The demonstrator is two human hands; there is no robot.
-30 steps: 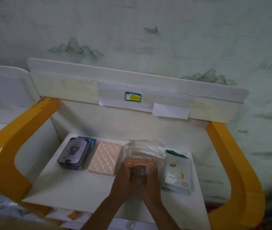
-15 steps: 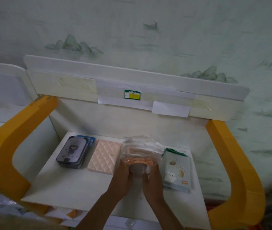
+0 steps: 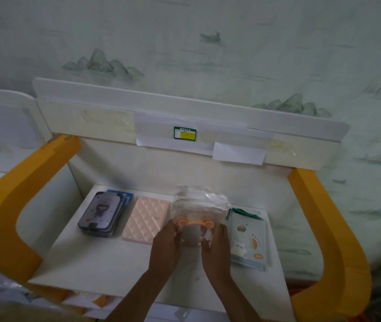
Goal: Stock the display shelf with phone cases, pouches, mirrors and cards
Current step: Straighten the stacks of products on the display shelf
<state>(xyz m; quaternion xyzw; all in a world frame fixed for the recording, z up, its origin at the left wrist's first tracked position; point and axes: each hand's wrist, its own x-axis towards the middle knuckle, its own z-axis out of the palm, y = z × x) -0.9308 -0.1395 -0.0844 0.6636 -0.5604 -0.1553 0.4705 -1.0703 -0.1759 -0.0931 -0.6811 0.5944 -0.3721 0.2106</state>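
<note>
- shelf: one white board between two yellow side arms; all four kinds of goods are on it in a back row, so the stocking looks far along, judging by that alone.
- mirrors: one stack of bagged mirrors, orange bear-eared frame in front; count inside the plastic cannot be told. it sits between pouch and cards, not yet let go.
- pouch: one pink quilted piece, flat, just left of the mirrors.
- cases: one stack, several deep, at the left; exact number unclear.
- cards: one pile at the right; number unclear.
- left hand and right hand: both curled around the mirror stack's sides, squaring it.
</note>
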